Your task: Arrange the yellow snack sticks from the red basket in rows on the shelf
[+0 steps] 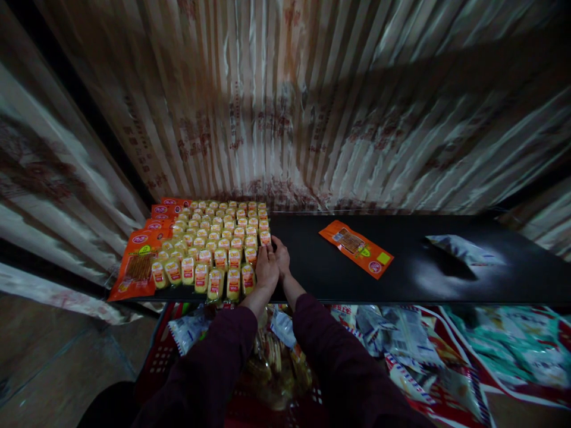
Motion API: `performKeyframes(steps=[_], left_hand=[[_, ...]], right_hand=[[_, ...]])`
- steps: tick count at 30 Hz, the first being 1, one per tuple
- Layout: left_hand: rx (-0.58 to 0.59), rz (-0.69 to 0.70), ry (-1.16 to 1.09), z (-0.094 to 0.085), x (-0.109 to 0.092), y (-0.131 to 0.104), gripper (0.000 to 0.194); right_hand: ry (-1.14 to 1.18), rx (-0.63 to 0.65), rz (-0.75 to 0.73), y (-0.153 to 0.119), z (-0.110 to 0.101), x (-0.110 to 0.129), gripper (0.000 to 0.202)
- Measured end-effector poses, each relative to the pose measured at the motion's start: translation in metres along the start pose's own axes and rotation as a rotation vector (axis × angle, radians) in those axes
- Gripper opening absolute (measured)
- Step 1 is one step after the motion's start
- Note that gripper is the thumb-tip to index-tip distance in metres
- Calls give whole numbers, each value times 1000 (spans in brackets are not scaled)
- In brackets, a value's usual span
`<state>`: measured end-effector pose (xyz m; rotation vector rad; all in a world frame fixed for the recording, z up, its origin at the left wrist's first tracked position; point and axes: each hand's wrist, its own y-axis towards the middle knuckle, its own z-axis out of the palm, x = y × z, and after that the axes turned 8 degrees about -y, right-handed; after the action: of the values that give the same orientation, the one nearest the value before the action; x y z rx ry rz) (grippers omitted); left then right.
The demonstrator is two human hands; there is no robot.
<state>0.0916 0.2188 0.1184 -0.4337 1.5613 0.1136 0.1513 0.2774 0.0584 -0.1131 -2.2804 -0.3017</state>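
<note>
Many small yellow packaged cakes (216, 284) with red and white labels stand in rows on the left part of a black shelf (307, 255). My left hand (266, 270) is at the right edge of these rows, its fingers close together by a cake. Right beside it, my right hand (282, 257) touches the left one, with its fingertips at the end of the rows. Whatever lies between the hands is hidden. Orange packets (139, 261) lie in a column left of the cakes.
One orange packet (357, 248) and a silvery-white bag (464, 249) lie farther right on the shelf. Below its front edge are a red basket (156, 362) of packaged snacks and bags with white (408, 339) and teal packets (517, 342). Striped sheeting (276, 107) hangs behind.
</note>
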Motion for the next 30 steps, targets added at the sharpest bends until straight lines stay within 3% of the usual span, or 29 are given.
performKeyframes(steps=[12,19,24,30], left_hand=[[55,58,78,-11,-2,-7,40],[60,90,129,-14,-5,-22,39],[94,137,151,-20,3,-41,33],[177,155,149,-35,23,-76,31]], right_hand=[[41,-23,7,-6,-4,5,41],[60,-46,57,-20,-20,7,36],[142,-106,3,-48,-42,10,32],[221,-59,-82,-114,-64,16,29]])
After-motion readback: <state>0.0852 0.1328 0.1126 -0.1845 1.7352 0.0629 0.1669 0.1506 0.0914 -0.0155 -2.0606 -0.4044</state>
